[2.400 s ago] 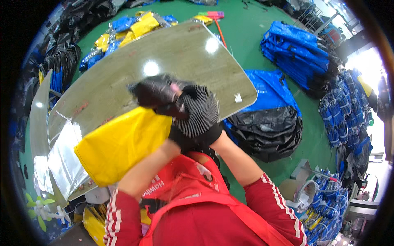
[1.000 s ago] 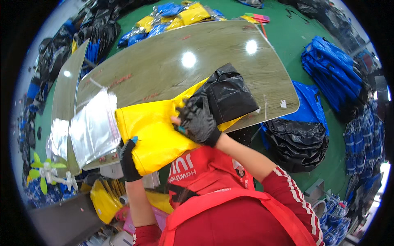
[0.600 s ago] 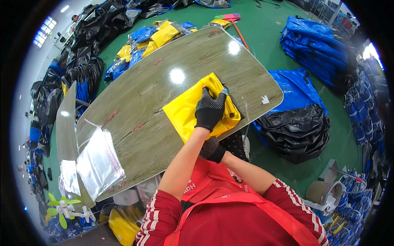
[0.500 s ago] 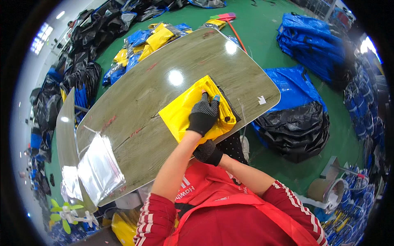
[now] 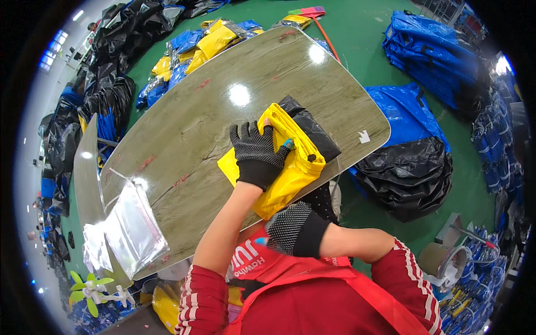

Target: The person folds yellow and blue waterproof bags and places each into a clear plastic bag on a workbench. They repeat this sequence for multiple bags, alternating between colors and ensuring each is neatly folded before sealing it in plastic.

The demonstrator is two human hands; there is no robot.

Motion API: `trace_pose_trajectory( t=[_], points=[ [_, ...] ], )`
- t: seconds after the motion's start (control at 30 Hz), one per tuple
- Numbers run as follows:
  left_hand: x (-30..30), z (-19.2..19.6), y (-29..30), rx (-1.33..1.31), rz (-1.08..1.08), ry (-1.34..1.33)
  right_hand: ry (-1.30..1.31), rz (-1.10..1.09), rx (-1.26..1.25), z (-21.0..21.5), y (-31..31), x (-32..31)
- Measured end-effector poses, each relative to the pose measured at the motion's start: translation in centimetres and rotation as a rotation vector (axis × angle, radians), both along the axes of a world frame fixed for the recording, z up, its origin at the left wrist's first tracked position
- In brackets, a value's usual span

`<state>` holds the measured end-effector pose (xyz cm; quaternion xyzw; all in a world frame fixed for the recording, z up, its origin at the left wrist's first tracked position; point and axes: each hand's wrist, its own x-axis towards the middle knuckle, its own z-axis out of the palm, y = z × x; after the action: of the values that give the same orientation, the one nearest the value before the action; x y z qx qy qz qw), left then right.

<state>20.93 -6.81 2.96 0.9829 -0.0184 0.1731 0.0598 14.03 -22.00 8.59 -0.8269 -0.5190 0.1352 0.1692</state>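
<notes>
A folded yellow plastic sheet with a thick rolled edge lies on the wood-patterned table. Its black part sticks out on the right, beyond the yellow fold. My left hand, in a black dotted glove with bare index and thumb tips, rests on the yellow sheet. Its fingers are spread, holding nothing, with the thumb toward the rolled edge. My right hand, gloved alike, is just off the near table edge, close to the sheet's near corner and before my red apron. Its fingers are turned under and blurred.
Clear plastic bags lie at the table's left end. Yellow and blue packed bundles are heaped beyond the table. On the green floor at right lie a blue-and-black bag and a folded blue pile. A small green-bladed fan is at lower left.
My left hand has shifted left and spread its fingers. My right hand has drawn back from under the sheet toward my body. More of the black part shows at the right.
</notes>
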Motion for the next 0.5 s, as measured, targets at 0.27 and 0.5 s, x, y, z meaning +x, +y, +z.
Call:
trace_pose_trajectory(
  t=[0.27,0.5],
  points=[
    [-4.2,3.4,0.6,-0.166,-0.058,-0.067,-0.072,-0.514,0.338,-2.8,-3.5,13.7],
    [-2.7,0.7,-1.6,-0.195,-0.194,0.082,0.341,-0.610,0.619,-5.9,-5.7,14.9]
  ],
)
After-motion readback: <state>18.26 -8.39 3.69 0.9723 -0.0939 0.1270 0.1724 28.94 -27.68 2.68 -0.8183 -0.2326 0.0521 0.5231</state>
